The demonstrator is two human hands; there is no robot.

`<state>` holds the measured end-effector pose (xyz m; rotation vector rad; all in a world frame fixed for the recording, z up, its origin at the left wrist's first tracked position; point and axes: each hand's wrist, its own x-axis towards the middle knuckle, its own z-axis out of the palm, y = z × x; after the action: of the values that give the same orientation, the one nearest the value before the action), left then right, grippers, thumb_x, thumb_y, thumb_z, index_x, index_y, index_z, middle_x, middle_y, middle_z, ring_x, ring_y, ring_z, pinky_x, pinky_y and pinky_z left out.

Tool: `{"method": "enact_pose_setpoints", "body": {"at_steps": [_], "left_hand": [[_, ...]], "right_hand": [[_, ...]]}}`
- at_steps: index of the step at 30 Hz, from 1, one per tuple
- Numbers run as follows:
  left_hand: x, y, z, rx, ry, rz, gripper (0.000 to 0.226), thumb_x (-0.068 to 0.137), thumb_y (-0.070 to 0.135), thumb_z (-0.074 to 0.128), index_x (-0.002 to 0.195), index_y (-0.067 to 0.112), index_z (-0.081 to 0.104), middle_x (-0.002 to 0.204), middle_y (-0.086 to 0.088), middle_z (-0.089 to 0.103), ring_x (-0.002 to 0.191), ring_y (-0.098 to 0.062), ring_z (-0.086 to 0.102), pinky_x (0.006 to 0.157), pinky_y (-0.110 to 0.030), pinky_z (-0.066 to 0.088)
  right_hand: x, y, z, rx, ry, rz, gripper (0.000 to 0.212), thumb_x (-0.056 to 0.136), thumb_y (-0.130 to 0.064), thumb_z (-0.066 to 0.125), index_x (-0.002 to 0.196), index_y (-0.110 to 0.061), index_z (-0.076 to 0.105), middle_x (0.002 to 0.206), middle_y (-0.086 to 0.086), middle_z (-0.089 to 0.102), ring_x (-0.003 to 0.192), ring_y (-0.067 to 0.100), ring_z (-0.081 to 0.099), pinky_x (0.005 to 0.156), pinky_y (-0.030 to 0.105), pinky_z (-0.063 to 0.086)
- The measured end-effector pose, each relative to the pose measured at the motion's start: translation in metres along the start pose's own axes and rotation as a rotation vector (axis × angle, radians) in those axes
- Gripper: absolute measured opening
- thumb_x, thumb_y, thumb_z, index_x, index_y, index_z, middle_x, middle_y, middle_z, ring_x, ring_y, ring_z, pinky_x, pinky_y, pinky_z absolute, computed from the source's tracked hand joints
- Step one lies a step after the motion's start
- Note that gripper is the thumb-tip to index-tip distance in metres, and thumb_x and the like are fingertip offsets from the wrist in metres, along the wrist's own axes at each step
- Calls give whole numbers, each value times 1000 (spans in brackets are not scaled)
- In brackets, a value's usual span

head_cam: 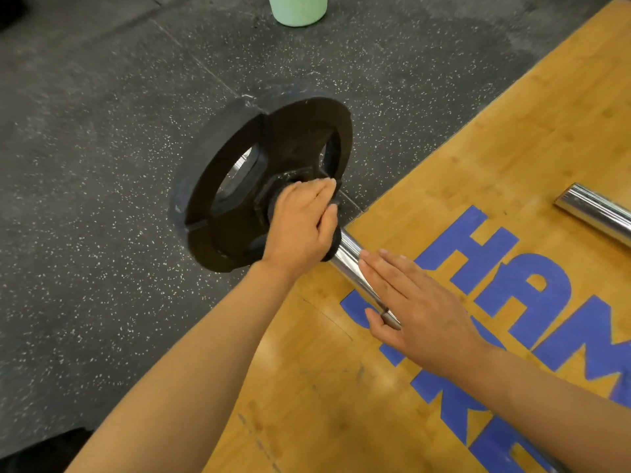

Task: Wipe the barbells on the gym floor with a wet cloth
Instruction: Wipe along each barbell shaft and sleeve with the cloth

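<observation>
- The job looks to be in its middle, as a judgement; the left hand [300, 227] is curled round a dark cloth [333, 247] and presses it onto the barbell [351, 257] just where the chrome shaft meets the hub of the black weight plate [259, 172]; this collar end is the part being wiped.
- The right hand [409, 302] lies flat and spread on the shaft, on the side of the left hand away from the plate; fingers straight, grasping nothing; it seems to steady the bar.
- Whether the shaft beyond the right hand, or the plate's face, has been cleaned cannot be told; no clear wet streak shows on either.
- A second bar end [594, 213], chrome and bare, lies on the wooden platform [426, 165] well apart from the plate, across the blue lettering; the cloth is not on it, so it probably remains to be done, or may be finished; this cannot be told.
- The barbell lies with its plate standing on the speckled rubber floor [102, 165], just beside the platform's edge, and its shaft running over the wood towards the person.
- The plate is matt black, with grip cut-outs and scuffed, pale marks along its rim; the shaft is bright and mirror-like; the cloth is mostly hidden in the fist.
- A pale green container [297, 8] stands on the floor well beyond the plate.
</observation>
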<state>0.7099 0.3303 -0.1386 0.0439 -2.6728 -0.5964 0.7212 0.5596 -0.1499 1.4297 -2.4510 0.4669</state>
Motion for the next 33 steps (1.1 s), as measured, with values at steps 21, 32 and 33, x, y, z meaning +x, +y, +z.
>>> {"method": "enact_pose_setpoints", "body": {"at_steps": [21, 32, 33], "left_hand": [[-36, 55, 18, -169, 49, 80, 27, 95, 14, 48, 107, 1, 69, 108, -7, 67, 100, -22, 60, 98, -40, 39], [-30, 32, 10, -87, -19, 197, 38, 100, 21, 41, 121, 1, 65, 120, -11, 65, 109, -27, 61, 100, -44, 41], [-21, 22, 5, -47, -23, 169, 39, 99, 20, 40, 120, 0, 65, 118, -12, 66, 107, -29, 62, 99, -42, 40]], "right_hand": [[-1, -5, -4, 26, -20, 189, 73, 87, -47, 51, 138, 5, 50, 142, 19, 53, 123, 30, 59, 96, 34, 50], [-2, -11, -9, -60, -18, 209, 76, 85, -54, 49, 132, 6, 57, 137, 19, 58, 108, 30, 69, 72, 32, 59], [-2, -11, -8, -61, -22, 211, 76, 85, -54, 48, 132, 6, 57, 138, 19, 58, 107, 30, 69, 70, 32, 59]]}}
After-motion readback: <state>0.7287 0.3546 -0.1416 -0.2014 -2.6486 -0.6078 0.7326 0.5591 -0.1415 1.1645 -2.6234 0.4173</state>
